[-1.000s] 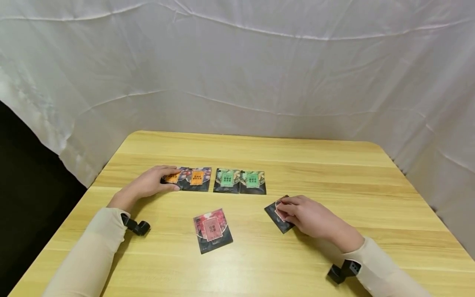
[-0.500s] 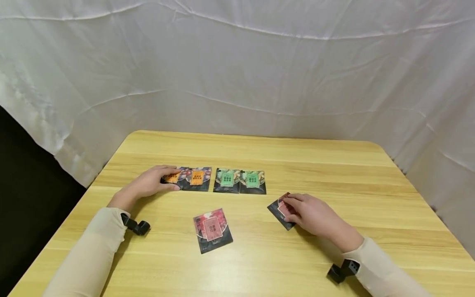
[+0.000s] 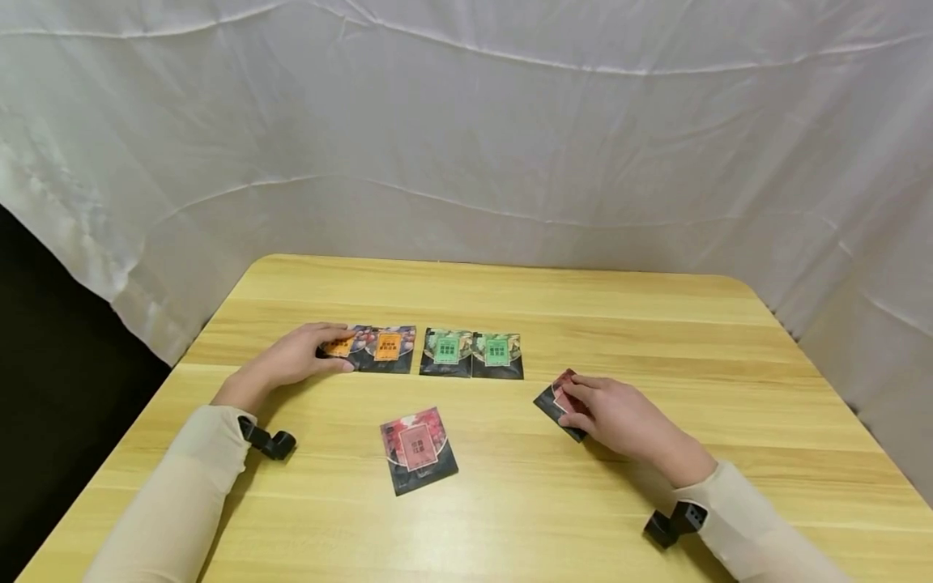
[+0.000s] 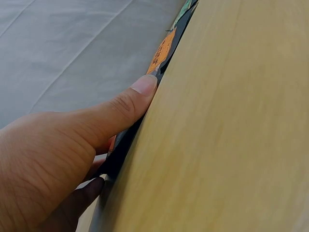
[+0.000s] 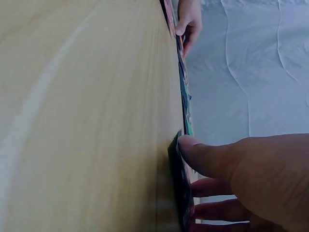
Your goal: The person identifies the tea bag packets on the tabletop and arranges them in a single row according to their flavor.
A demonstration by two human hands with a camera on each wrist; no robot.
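In the head view my left hand (image 3: pixel 295 358) lies over the leftmost orange-labelled tea sachet (image 3: pixel 339 348), its thumb and fingers around the edges. The left wrist view shows the thumb along the near side of that sachet, the fingers partly hidden. A second orange-labelled tea sachet (image 3: pixel 389 350) adjoins it. My right hand (image 3: pixel 615 413) holds a red-labelled tea sachet (image 3: pixel 550 402) between thumb and fingers, tilted and partly covered. In the right wrist view this sachet's dark edge (image 5: pixel 178 179) stands at a slant to the tabletop.
Two green-labelled tea sachets (image 3: pixel 446 353) lie side by side, right of the orange pair. Nearer the person, another red-labelled sachet (image 3: pixel 419 451) lies turned at an angle. A wooden table (image 3: pixel 619 316) bears everything, with a pale curtain (image 3: pixel 466 138) behind it.
My right hand has shifted the red-labelled sachet slightly away from the person and to the right. The left hand and the other sachets stay where they were.
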